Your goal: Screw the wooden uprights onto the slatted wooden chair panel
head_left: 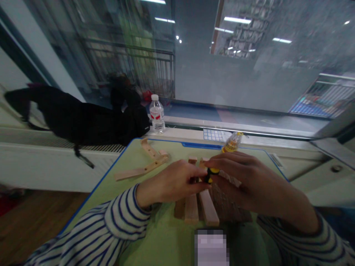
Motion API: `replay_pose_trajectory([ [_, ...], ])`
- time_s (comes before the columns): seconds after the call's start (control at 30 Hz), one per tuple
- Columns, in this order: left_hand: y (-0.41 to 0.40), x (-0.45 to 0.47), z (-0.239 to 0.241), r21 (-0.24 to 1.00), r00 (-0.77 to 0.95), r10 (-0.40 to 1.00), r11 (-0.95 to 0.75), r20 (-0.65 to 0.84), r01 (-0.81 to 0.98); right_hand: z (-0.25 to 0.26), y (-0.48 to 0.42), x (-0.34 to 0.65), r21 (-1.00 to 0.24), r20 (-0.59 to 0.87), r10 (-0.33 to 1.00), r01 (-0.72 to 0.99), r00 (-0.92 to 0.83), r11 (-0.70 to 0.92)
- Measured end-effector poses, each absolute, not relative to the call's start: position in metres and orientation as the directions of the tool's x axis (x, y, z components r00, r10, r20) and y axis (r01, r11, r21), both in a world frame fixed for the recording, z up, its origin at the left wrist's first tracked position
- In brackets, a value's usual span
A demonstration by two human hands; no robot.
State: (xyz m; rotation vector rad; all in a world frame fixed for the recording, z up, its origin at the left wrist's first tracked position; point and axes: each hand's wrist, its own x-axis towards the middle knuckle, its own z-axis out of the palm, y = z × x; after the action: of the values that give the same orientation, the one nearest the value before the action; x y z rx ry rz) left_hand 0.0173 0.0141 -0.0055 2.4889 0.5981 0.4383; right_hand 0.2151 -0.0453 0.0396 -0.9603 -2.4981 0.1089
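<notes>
My left hand (173, 183) and my right hand (244, 183) meet over a set of pale wooden slats (198, 207) lying on the green table (133, 159). Between the fingertips of both hands sits a small black and yellow tool (211, 173). My right hand is curled round it and also covers part of the wooden piece. My left hand's fingers pinch toward the tool's near end. Both sleeves are white with dark stripes.
More wooden parts (146, 160) lie at the table's far left. A small bottle with a yellow label (232, 143) stands at the far edge. On the windowsill are a water bottle (156, 114) and a black bag (83, 118). A window fills the background.
</notes>
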Motion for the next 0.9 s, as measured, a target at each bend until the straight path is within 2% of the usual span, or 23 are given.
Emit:
replay_pose_trajectory([
  [0.37, 0.0182, 0.0159, -0.012, 0.621, 0.868, 0.461, -0.739, 0.184, 0.261, 0.0368, -0.0443, 0.2158, -0.247, 0.386, 0.676, 0.636, -0.627, 0.731],
  [0.9, 0.0191, 0.0155, -0.0123, 0.609, 0.872, 0.455, -0.747, 0.178, 0.266, 0.0364, -0.0444, 0.2136, -0.257, 0.367, 0.691, 0.646, -0.623, 0.719],
])
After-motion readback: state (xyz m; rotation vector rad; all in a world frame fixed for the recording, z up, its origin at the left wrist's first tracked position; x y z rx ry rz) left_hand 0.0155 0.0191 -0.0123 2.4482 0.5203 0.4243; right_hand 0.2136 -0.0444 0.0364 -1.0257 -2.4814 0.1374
